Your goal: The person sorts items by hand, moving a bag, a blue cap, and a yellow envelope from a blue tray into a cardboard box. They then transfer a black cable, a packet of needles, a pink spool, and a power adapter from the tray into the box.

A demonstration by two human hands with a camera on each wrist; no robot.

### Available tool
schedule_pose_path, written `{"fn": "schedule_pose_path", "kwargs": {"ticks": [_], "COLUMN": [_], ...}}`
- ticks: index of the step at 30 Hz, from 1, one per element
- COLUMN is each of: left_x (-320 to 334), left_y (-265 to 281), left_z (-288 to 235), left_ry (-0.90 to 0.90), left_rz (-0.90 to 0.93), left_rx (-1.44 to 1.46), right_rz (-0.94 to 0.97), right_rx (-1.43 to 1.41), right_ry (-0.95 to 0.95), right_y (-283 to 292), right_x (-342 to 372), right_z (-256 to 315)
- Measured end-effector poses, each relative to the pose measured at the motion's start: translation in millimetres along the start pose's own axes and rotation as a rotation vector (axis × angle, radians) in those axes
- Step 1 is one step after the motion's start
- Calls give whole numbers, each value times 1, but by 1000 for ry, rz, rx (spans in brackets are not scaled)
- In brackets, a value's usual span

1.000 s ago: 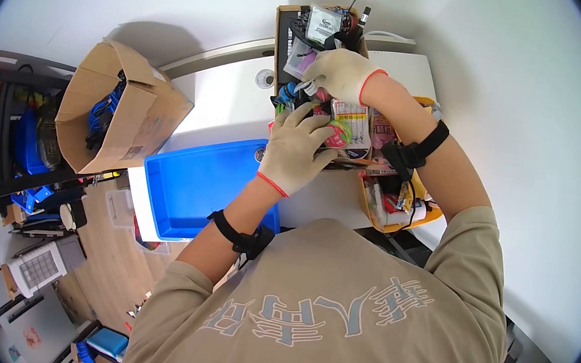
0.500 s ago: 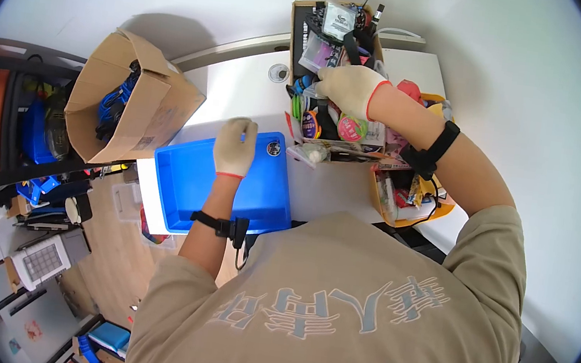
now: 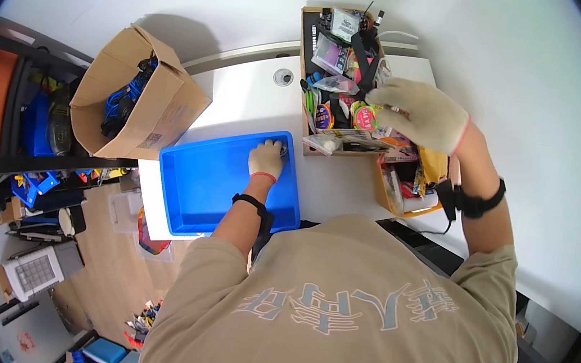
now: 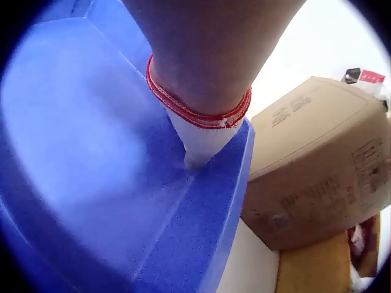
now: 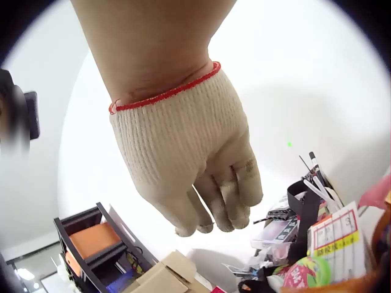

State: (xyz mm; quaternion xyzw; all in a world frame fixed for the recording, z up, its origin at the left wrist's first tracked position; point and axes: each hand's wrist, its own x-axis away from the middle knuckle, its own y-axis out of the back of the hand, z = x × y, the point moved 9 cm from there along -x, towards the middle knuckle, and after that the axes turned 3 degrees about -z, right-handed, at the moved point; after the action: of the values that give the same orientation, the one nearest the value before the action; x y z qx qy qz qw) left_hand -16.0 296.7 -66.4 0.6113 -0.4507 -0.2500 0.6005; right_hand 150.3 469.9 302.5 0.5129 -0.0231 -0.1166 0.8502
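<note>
The left hand (image 3: 266, 159), in a pale glove with a red cuff, reaches into the blue tray (image 3: 204, 203) at its back right corner, beside a small round item (image 3: 283, 150). Its fingertips are hidden, so whether it grips anything is unclear; the left wrist view shows only the cuff and part of the glove. Above the right side of a cardboard box of mixed small goods (image 3: 307, 38), the gloved right hand (image 3: 422, 114) hovers with fingers loosely bent and nothing visible in them. In the right wrist view that hand (image 5: 195, 159) hangs over the white wall background.
An open carton (image 3: 168, 112) holding blue and black cables stands left of the tray. A yellow basket (image 3: 389, 202) with packets sits right of the goods box. A black shelf frame (image 3: 9, 165) is at the far left.
My left hand has gone from the goods box to the blue tray and down into its corner. The right hand has lifted and moved right, away from the middle of the goods box.
</note>
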Motion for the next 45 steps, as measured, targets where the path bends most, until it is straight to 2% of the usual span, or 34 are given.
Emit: {"fn": "schedule_pose_path", "kwargs": {"ticks": [3,4,6,7,9,10,12,13,15,16,17,18,20,21,23,24,25,27,28,29,32,34,37,38,39,41,42,44,45], "left_x": [2,1,1,3,11,21,53,70,100,113,127,137,152,159,166,169,173,176,176,175,171,168,165,162,162,159,157,156,156], "left_y": [5,4,0,3,10,29,82,108,168,191,217,239,263,267,268,262,256,256,256,255,245,241,237,236,234,235,236,238,239], "left_z": [-1,-1,15,19,38,37,16,13,-8,-11,-20,-27,-29,-31,-22,-19,-18,-15,-9,-3,9,16,17,16,14,9,6,1,2], "left_ry": [2,-5,125,124,222,221,262,269,79,83,9,-70,-80,-96,-99,-75,-56,-74,-54,-33,-71,-66,-87,-94,-99,-126,-145,-157,-154], "left_rz": [-38,-43,-35,-37,-103,-103,63,68,70,62,87,112,151,207,219,293,369,391,368,341,254,223,273,295,318,322,319,307,295], "left_rx": [5,9,175,174,603,595,1312,1302,1707,1703,1812,1919,1920,1923,1893,1822,1750,1685,1533,1381,1349,1320,1275,1259,1241,1232,1229,1234,1243], "right_rz": [-26,-49,-74,-97,-80,-112,-131,-133,-245,-232,-228,-311,-446,-448,-419,-410,-423,-349,-296,-302,-244,-510,-681,-564,-570,-402,-409,-229,-233], "right_rx": [-85,-134,-141,-155,-189,-270,-333,-344,-488,-593,-598,-655,-660,-664,-452,-462,-444,-434,-475,-467,-302,-77,-58,-52,-53,130,132,241,242], "right_ry": [-128,-114,-134,-151,-176,-160,-131,-133,-134,-197,-188,-141,-25,-18,192,291,280,267,148,134,0,-200,-450,-644,-651,-798,-805,-969,-970], "right_y": [9,11,-1,-6,-19,-29,-46,-54,-60,-69,-76,-76,-71,-71,-62,-64,-69,-87,-96,-96,-106,-79,-57,-50,-48,-58,-62,-84,-92], "right_x": [38,47,65,72,80,84,85,82,69,62,53,44,29,23,12,9,9,13,11,14,21,38,55,52,45,26,18,7,3], "right_z": [26,39,48,51,61,63,69,74,88,92,100,108,127,132,161,169,169,178,174,174,155,109,35,20,10,-18,-26,-50,-55]}}
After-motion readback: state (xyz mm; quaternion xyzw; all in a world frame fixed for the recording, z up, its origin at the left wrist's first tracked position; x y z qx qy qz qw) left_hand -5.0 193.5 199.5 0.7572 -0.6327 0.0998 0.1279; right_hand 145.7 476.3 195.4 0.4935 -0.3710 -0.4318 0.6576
